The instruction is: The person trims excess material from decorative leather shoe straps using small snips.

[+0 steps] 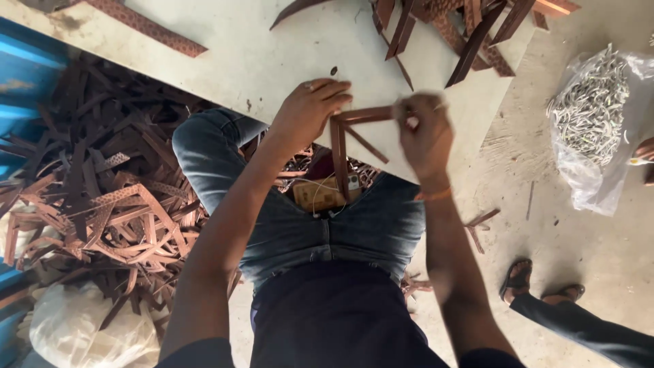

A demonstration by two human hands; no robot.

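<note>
My left hand [310, 109] grips the corner of a brown L-shaped frame piece [340, 146] at the near edge of a pale board [259, 61]. My right hand [424, 133] is blurred and pinches the far end of the same piece's horizontal strip. The vertical strip hangs down over my lap, in front of my jeans. A thin diagonal strip crosses the inside of the corner.
A heap of brown strips and frame offcuts [102, 197] lies on the floor at left. More strips [463, 27] sit on the board's far end. A clear bag of small pale parts [593, 116] rests at right. Another person's sandalled foot [521, 279] is near.
</note>
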